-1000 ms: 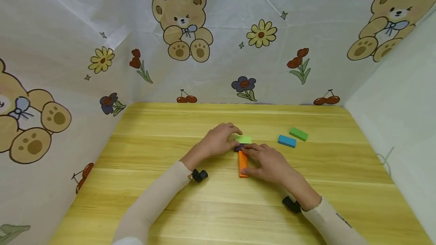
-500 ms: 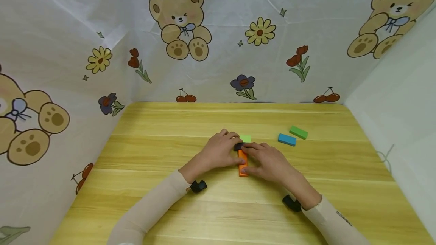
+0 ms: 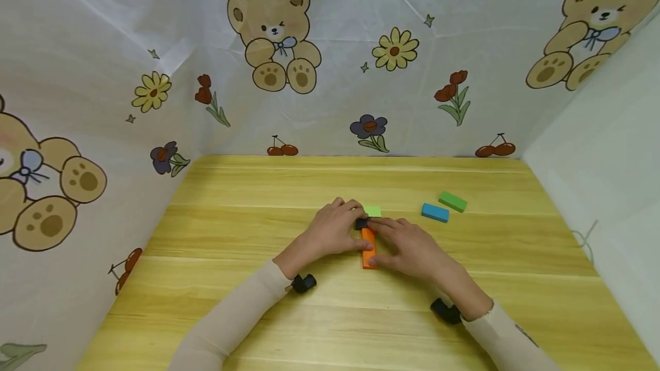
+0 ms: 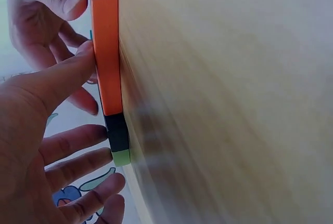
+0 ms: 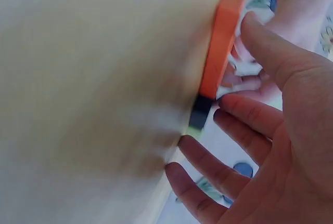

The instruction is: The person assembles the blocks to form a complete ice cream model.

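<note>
An orange block [image 3: 368, 238] lies flat on the table, its long side pointing away from me. A black block [image 3: 361, 224] sits crosswise at its far end, with a light-green block [image 3: 373, 211] just behind. My left hand [image 3: 334, 231] reaches in from the left. Its thumb tip rests on top of the orange block, and its index and middle fingertips are at the black and light-green blocks in the left wrist view. From the right, my right hand [image 3: 412, 249] has its index fingertip at the black block and its thumb beside the orange block's near end.
To the right lie a blue block [image 3: 435, 212] and a green block [image 3: 453, 201], side by side. A sheet printed with bears [image 3: 283, 39] borders the back and left of the wooden table [image 3: 381, 325]. A thin cord [image 3: 584, 239] hangs at the right wall.
My left thumb has come nearer, from the black block onto the orange one, and its index finger has drawn back from beyond the light-green block. My right hand has barely moved.
</note>
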`<state>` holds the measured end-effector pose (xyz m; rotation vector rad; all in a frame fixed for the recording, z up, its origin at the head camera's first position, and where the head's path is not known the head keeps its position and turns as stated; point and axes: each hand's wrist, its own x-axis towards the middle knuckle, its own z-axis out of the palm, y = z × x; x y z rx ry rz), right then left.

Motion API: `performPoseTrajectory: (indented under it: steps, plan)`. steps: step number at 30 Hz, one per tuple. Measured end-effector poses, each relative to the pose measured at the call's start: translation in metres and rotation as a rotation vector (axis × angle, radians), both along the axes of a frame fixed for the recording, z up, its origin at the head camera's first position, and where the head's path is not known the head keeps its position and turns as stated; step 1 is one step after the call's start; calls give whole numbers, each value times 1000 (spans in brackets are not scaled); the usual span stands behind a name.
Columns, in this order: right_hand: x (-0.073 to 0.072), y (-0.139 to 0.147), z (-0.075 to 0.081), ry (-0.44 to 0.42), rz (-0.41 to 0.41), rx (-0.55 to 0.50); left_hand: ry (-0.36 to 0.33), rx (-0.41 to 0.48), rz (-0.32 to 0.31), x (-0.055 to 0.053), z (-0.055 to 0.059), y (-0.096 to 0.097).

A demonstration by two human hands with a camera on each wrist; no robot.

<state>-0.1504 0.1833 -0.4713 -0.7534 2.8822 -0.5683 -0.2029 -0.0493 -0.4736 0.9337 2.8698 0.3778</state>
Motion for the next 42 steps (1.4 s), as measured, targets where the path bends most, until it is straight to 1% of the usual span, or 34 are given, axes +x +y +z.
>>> performPoseTrajectory:
  steps: [2, 5, 10, 15, 19, 27, 34, 42]
  plan:
    - [-3, 10, 1, -12, -21, -28, -13, 4, 2, 1, 1, 1]
    - [-12, 33, 3, -12, -85, -64, -17, 13, 7, 1, 0, 3]
    - [-25, 77, 4, 34, -187, -101, -18, 17, 12, 2, -2, 5]
    - [-28, 111, 6, 80, -267, -132, -17, 26, 14, 1, -2, 4]
    - [-30, 128, 6, 55, -310, -128, -16, 36, 19, 2, -2, 2]
    - [-35, 137, -1, -13, -309, -117, -24, 33, 28, 2, -3, 0]
    - [-36, 136, -7, -22, -296, -123, -30, 34, 31, 1, -6, 1]
    - [-37, 134, -9, -26, -306, -131, -35, 34, 34, 0, -4, -1]
